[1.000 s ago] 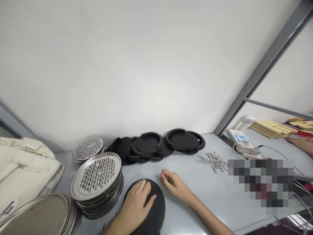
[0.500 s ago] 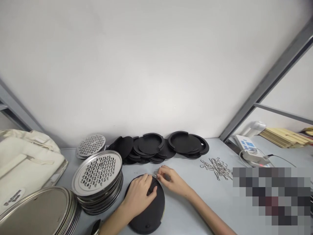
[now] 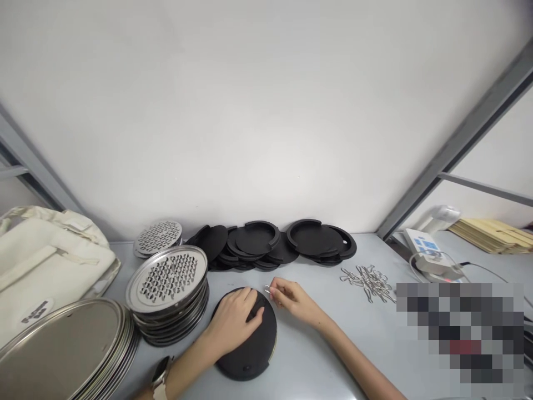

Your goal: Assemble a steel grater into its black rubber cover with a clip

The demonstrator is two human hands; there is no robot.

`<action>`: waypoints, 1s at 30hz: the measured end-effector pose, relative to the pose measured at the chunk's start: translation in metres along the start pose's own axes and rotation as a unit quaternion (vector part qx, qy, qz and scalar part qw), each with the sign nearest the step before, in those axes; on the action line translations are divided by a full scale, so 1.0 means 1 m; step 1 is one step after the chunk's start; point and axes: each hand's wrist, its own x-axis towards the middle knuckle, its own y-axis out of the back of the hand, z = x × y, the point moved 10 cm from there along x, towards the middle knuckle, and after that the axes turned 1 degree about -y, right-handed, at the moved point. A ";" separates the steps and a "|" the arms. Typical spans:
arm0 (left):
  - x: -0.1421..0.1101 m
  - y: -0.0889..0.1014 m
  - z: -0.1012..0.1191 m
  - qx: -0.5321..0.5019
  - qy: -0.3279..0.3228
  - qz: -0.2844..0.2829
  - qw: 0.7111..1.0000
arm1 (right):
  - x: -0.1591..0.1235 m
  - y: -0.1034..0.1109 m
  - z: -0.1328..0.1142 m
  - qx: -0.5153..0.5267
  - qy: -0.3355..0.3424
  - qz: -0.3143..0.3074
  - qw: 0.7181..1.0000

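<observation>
A round black disc (image 3: 260,353) lies on the table in front of me, a small round knob near its close edge. On top of it rests my left hand (image 3: 236,316), fingers lying over the surface and thumb apart. My right hand (image 3: 287,300) is just right of the disc's far edge, pinching a small bent wire hook (image 3: 267,289). The hook's loop sticks out to the left of the fingertips; its other end is hidden. Farther right, a loose heap of similar wire hooks (image 3: 368,283) lies on the table.
Black round trays (image 3: 256,239) lie along the wall. To the left stand perforated metal grater discs (image 3: 169,278) in stacks, large round metal plates (image 3: 58,344) and a cream bag (image 3: 54,261). A white box with cables (image 3: 428,253) and yellowish sheets (image 3: 487,236) are at right.
My right hand has drawn slightly away from the disc's far edge, still pinching the wire hook. The left hand stays on the disc. The camera view has shifted a little.
</observation>
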 end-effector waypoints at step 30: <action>-0.004 0.000 0.007 -0.008 -0.035 -0.003 0.999 | -0.003 -0.013 -0.004 -0.153 0.031 -0.010 0.988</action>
